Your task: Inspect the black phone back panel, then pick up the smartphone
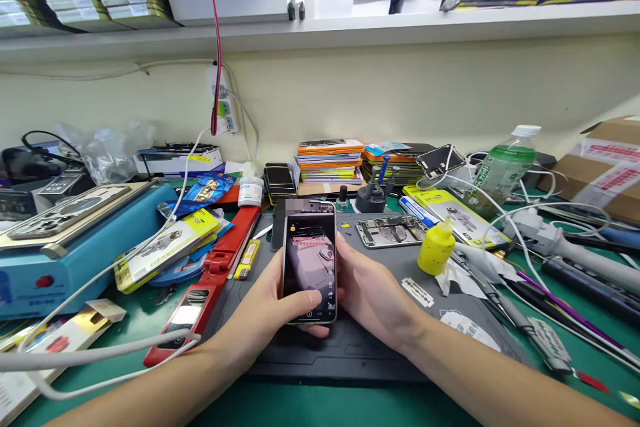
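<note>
A smartphone point(311, 260) with a lit screen, showing a video with red text, is held upright over the dark grey work mat point(290, 363). My left hand point(280, 297) is wrapped round its left side and bottom, the thumb lying on the lower part of the screen. Against the phone's right edge rests my right hand point(363, 283), its fingers partly hidden behind the phone. An opened phone point(393, 232) with bare internals lies on the mat behind my right hand. A yellow bottle point(436, 248) stands to the right of it.
At the left are a blue machine point(100, 247), a red tool point(215, 273) and a white cable point(125, 263). On the right lie soldering tools, cables, a green drink bottle point(505, 170) and a cardboard box point(600, 160). A loaded shelf point(350, 33) spans the wall above.
</note>
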Tool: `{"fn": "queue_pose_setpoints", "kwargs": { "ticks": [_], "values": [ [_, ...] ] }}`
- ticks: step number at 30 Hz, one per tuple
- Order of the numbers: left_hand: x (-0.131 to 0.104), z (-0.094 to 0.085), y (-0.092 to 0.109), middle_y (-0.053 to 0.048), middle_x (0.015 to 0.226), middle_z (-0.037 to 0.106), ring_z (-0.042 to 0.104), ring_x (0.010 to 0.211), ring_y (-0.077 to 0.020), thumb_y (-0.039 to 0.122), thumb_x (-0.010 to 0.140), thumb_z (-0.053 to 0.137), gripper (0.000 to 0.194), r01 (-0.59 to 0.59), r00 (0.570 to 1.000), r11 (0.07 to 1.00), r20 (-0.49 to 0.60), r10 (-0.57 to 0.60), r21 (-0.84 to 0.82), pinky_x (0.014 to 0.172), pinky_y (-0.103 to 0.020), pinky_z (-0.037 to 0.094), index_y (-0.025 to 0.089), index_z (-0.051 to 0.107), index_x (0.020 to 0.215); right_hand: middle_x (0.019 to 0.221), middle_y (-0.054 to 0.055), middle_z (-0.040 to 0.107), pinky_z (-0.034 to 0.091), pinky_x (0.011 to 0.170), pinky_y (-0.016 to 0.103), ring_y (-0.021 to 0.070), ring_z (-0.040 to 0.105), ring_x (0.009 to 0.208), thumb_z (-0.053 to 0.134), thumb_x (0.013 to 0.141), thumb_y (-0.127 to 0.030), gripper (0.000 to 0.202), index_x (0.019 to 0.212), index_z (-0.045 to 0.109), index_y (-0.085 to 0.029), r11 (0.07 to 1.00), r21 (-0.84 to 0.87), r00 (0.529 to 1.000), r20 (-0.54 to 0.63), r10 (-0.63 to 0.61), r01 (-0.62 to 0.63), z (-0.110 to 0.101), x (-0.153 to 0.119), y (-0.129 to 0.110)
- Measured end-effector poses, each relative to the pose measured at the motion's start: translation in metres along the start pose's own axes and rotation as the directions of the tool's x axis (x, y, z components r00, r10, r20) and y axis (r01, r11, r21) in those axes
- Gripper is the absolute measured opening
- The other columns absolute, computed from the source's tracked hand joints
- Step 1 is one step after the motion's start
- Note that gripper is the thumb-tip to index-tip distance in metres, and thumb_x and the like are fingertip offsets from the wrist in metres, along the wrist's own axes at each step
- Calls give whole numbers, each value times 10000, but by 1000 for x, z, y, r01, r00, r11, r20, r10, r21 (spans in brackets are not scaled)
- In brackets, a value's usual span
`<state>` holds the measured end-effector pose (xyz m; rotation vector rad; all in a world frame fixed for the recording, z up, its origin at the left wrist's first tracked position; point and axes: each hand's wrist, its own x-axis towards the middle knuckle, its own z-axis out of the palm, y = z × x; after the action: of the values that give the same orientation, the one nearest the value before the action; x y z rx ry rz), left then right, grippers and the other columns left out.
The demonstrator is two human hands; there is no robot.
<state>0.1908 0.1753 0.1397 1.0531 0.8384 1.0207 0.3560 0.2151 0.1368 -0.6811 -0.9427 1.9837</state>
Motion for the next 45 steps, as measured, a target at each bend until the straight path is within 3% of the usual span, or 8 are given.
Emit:
{"fn": "queue_pose_setpoints", "kwargs": {
  "ticks": [6,14,20,25,27,29,39,45],
  "values": [
    [-2,6,-1,-139,1394,600,642,1175,-391,259,783,779,704,-44,999,999,9,45,-11,717,-422,660,284,434,1396,747,-30,498,274,553,226,90,232,558,730,839,-498,346,916,651,-170,982,135,991,47,124,-130,-1,-4,-6],
    [-1,3,2,-156,1413,579,638,1183,-391,218,800,756,700,15,998,1000,55,-16,17,710,-406,656,284,410,1405,754,-19,514,275,553,227,109,309,589,674,871,-557,369,936,642,-195,978,148,989,32,143,-146,-2,-5,-5],
    [0,-5,0,-118,1342,635,676,1113,-362,150,818,595,619,80,993,979,101,-62,-187,724,-447,644,271,445,1406,719,-37,437,258,537,214,102,225,562,662,898,-498,314,937,634,-187,977,145,987,49,153,-159,-5,-2,-3],
    [4,-12,-5,-123,1248,693,717,974,-318,233,867,509,591,79,995,932,85,-51,-354,647,-486,645,257,427,1452,759,-15,482,357,632,236,125,404,662,672,881,-382,201,883,648,-183,984,108,986,105,127,-139,-1,-6,-8],
    [5,-12,-5,-121,1236,700,714,975,-320,247,873,502,559,81,995,926,86,-53,-368,628,-478,645,243,463,1430,829,2,570,371,666,245,129,466,704,691,844,-245,144,977,674,-192,993,25,985,133,112,-117,0,-9,-9],
    [5,-12,-4,-108,1239,699,717,958,-313,257,875,503,537,69,995,926,90,-39,-370,628,-475,646,249,494,1411,974,25,641,388,701,250,140,530,778,686,829,-167,308,1131,670,-222,994,-82,983,161,88,-75,0,-10,-9],
    [7,-16,-7,-166,1240,678,649,1068,-390,364,944,404,476,82,991,928,130,-37,-363,568,-496,644,125,585,1315,1079,38,668,420,785,290,194,575,935,586,886,-265,295,1167,674,-259,989,-132,991,104,79,-65,-2,-9,-8],
    [7,-17,-6,-99,1283,656,624,1130,-369,242,901,397,558,81,987,930,156,-26,-358,627,-513,640,274,422,1458,1145,68,679,439,794,327,227,588,994,540,856,-214,388,1229,641,-244,984,-171,995,74,65,-51,-2,-9,-9]
  ]
}}
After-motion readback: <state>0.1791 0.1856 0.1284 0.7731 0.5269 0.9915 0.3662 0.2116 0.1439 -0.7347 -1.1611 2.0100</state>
